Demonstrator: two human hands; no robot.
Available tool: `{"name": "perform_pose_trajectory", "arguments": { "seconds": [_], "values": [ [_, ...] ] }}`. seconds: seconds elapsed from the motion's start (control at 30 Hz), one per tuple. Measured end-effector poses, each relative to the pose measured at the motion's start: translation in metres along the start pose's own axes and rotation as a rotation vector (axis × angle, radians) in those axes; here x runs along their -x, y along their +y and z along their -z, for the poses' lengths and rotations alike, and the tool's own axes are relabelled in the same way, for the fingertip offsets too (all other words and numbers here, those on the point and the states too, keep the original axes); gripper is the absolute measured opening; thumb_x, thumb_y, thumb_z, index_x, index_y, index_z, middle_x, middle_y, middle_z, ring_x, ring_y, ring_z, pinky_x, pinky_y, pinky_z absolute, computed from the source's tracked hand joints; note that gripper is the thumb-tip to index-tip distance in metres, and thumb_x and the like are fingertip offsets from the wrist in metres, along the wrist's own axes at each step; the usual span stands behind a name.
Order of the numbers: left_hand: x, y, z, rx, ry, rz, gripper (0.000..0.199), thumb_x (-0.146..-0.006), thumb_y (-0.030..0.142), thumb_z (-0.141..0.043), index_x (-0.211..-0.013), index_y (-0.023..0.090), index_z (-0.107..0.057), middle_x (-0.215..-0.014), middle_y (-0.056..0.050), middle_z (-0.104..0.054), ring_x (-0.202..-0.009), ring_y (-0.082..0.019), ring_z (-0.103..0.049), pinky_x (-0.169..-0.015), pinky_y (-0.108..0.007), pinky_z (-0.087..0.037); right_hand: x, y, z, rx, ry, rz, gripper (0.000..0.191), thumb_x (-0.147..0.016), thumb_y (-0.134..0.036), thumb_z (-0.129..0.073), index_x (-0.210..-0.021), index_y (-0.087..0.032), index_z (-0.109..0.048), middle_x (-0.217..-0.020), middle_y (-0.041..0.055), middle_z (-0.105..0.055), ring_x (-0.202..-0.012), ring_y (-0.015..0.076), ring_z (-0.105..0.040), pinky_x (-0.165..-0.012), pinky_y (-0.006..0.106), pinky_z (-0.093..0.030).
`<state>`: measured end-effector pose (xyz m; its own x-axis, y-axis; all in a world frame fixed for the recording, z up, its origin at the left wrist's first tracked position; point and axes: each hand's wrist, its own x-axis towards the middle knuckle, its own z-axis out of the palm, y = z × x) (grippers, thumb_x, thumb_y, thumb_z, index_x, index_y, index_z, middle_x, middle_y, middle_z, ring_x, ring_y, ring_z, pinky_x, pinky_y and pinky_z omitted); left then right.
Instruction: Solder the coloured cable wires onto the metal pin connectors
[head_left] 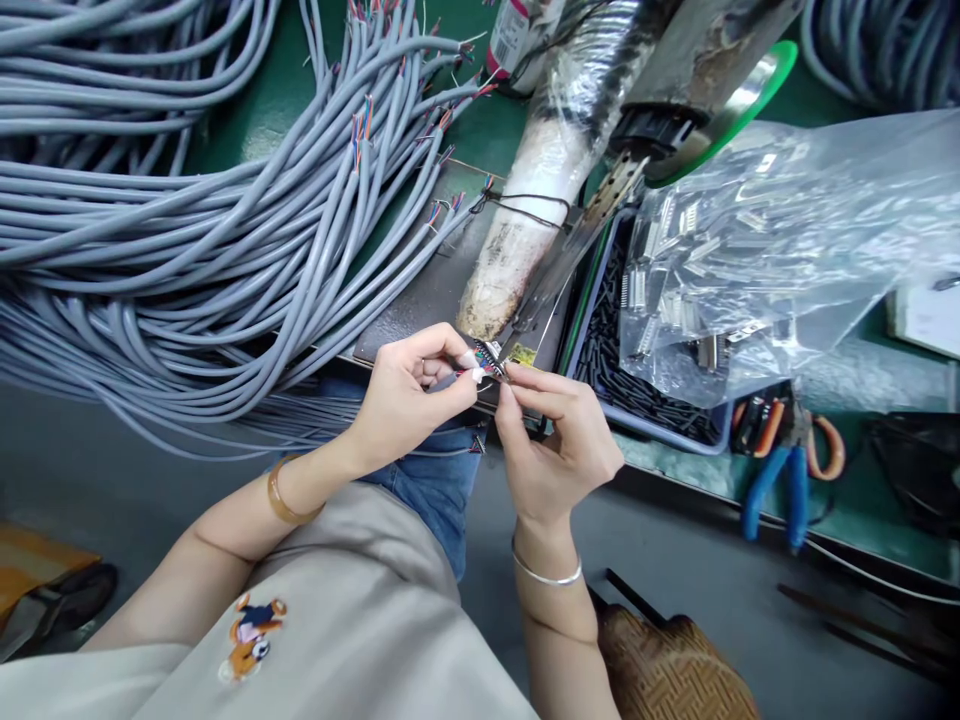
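My left hand [424,385] is closed, thumb and fingers pinching the end of a grey cable with thin coloured wires [487,371]. Just beyond those fingertips is a small multi-pin connector [491,355], where the wires meet it. My right hand [559,430] comes in from the other side, thumb and forefinger pinched together at the connector's edge; whether they grip a wire or the connector is hidden. Right above the connector is the tip of a thin metal-tipped tool [551,260], possibly a soldering iron, beside a whitish wrapped tube [517,210].
Many grey cables [187,250] with stripped ends spread over the left of the green bench. At right, a blue tray [724,430] holds small black sleeves, partly under a clear bag [840,200] of metal connectors. Pliers [795,480] lie at the bench edge. A woven seat [667,665] stands below.
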<state>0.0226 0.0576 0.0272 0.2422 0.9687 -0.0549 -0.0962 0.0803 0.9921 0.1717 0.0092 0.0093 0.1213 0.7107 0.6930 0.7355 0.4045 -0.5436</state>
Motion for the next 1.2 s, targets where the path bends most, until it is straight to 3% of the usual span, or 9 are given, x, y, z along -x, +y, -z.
{"name": "perform_pose_trajectory", "arguments": {
  "seconds": [0.23,0.53,0.67,0.77,0.83,0.9,0.97,1.1,1.2],
  "values": [
    [-0.003,0.003,0.002,-0.005,0.024,-0.041,0.012,-0.075,0.014,-0.075,-0.073,0.016,-0.064,-0.068,0.002,-0.061,-0.055,-0.005,-0.048,-0.052,-0.018,-0.041,-0.003,-0.002,0.001,0.043,-0.010,0.031,0.022,-0.084,-0.008,-0.077,-0.095,-0.025,-0.068,-0.101,0.0007,-0.080,-0.089,0.0165,-0.078,-0.081,0.031,-0.065],
    [0.002,-0.005,0.005,0.065,-0.075,0.119,0.015,-0.071,0.013,-0.080,-0.076,0.015,-0.066,-0.068,0.002,-0.062,-0.053,-0.005,-0.050,-0.050,-0.016,-0.045,0.011,0.007,0.006,0.157,-0.029,0.186,0.021,-0.084,-0.010,-0.077,-0.093,-0.024,-0.064,-0.100,0.0023,-0.082,-0.085,0.0157,-0.079,-0.078,0.027,-0.066],
    [0.009,0.000,0.009,0.147,-0.196,0.204,0.013,-0.073,0.014,-0.080,-0.085,0.013,-0.075,-0.071,-0.001,-0.068,-0.058,-0.008,-0.063,-0.058,-0.017,-0.056,0.010,0.006,0.010,0.055,-0.003,0.018,0.019,-0.086,-0.009,-0.075,-0.094,-0.023,-0.065,-0.095,0.0018,-0.081,-0.086,0.0166,-0.079,-0.081,0.030,-0.066],
    [0.014,-0.001,0.016,0.218,-0.288,0.246,0.014,-0.075,0.015,-0.080,-0.089,0.013,-0.081,-0.095,-0.008,-0.075,-0.067,-0.010,-0.071,-0.068,-0.021,-0.063,0.009,0.003,0.017,-0.111,0.052,-0.182,0.012,-0.092,-0.011,-0.067,-0.096,-0.022,-0.065,-0.089,0.0015,-0.079,-0.073,0.0154,-0.078,-0.063,0.026,-0.062],
    [0.016,-0.003,0.020,0.239,-0.285,0.245,0.012,-0.077,0.017,-0.080,-0.089,0.014,-0.083,-0.102,-0.009,-0.075,-0.067,-0.010,-0.073,-0.069,-0.022,-0.064,0.011,-0.002,0.025,-0.200,0.170,-0.166,0.009,-0.095,-0.014,-0.065,-0.097,-0.022,-0.065,-0.075,-0.0031,-0.073,-0.051,0.0106,-0.067,-0.045,0.021,-0.050],
    [0.018,-0.006,0.023,0.265,-0.243,0.226,0.011,-0.079,0.018,-0.081,-0.089,0.015,-0.083,-0.101,-0.008,-0.074,-0.066,-0.009,-0.072,-0.069,-0.021,-0.064,0.014,-0.010,0.035,-0.205,0.251,-0.099,0.003,-0.095,-0.021,-0.066,-0.095,-0.023,-0.067,-0.061,-0.0073,-0.062,-0.037,0.0072,-0.051,-0.038,0.021,-0.038],
    [0.019,-0.007,0.025,0.296,-0.209,0.206,0.011,-0.079,0.019,-0.081,-0.089,0.015,-0.083,-0.100,-0.007,-0.075,-0.066,-0.009,-0.072,-0.069,-0.020,-0.063,0.017,-0.020,0.044,-0.083,0.130,-0.110,0.006,-0.096,-0.024,-0.065,-0.094,-0.023,-0.070,-0.060,-0.0061,-0.060,-0.039,0.0072,-0.049,-0.040,0.023,-0.037],
    [0.023,-0.006,0.027,0.334,-0.232,0.234,0.011,-0.080,0.018,-0.080,-0.091,0.015,-0.080,-0.086,-0.005,-0.075,-0.067,-0.010,-0.073,-0.069,-0.020,-0.062,0.020,-0.029,0.046,0.190,-0.334,-0.036,0.012,-0.096,-0.022,-0.067,-0.107,-0.023,-0.072,-0.066,-0.0055,-0.068,-0.045,0.0057,-0.053,-0.049,0.022,-0.041],
    [0.027,-0.008,0.028,0.359,-0.274,0.261,0.014,-0.080,0.015,-0.077,-0.094,0.014,-0.076,-0.073,-0.002,-0.074,-0.067,-0.010,-0.072,-0.070,-0.020,-0.061,0.018,-0.026,0.038,0.243,-0.468,0.113,0.009,-0.099,-0.023,-0.065,-0.104,-0.018,-0.070,-0.071,-0.0040,-0.074,-0.045,0.0048,-0.054,-0.052,0.022,-0.040]
  ]
}}
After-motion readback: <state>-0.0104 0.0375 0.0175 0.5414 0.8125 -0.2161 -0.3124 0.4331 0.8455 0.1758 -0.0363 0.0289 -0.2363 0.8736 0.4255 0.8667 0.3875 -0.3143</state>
